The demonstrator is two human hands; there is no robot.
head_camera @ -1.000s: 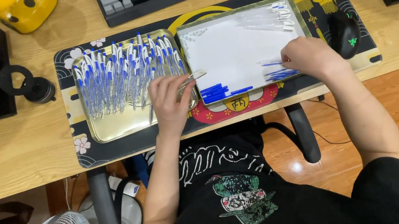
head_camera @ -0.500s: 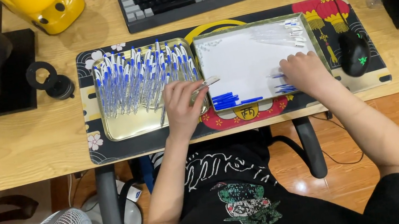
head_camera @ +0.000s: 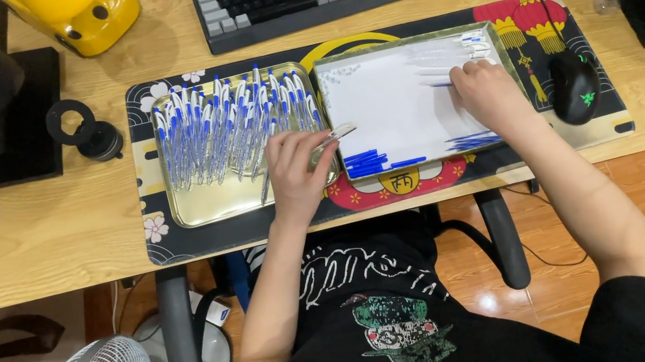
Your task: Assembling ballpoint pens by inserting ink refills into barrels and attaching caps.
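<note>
Left hand (head_camera: 298, 178) pinches a clear pen barrel (head_camera: 330, 139), tip angled far-right over the gold tray's (head_camera: 210, 210) right edge. Right hand (head_camera: 492, 96), fingers curled, touches clear barrels (head_camera: 447, 64) on the white tray (head_camera: 388, 100); grasp indeterminate.

The person wears a black shirt (head_camera: 389, 318) with short sleeves. It has white scribbly letters and a green picture on the front. Both arms are bare.
</note>
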